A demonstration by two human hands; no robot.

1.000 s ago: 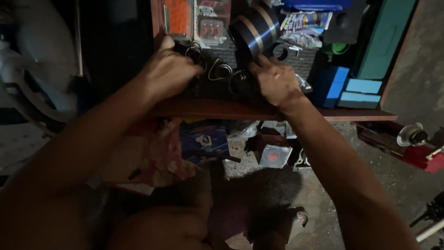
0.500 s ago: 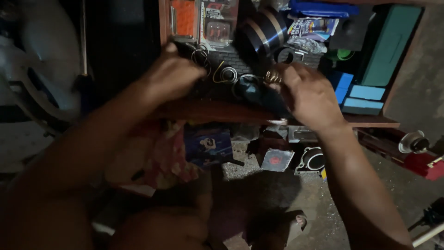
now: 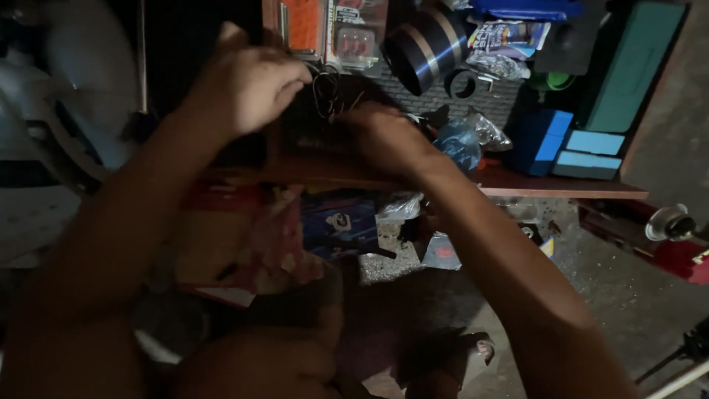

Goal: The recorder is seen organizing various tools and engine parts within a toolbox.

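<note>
My left hand is raised at the left end of a wooden shelf, fingers curled and pinched by thin wire rings that hang at its fingertips. My right hand lies palm down just right of it, over a dark tray of small metal parts that it mostly hides. What its fingers hold is hidden. A crumpled blue plastic bag lies beside my right wrist. Behind the hands rests a dark cylinder with gold bands.
On the shelf are an orange pack, a blister pack, a black ring, blue foam blocks and a teal box. Below lie a blue box and a red patterned cloth.
My left hand has lifted up from the tray with the wire rings. My right hand has swung left from the shelf's middle to the tray, leaving the blue bag on the shelf.
</note>
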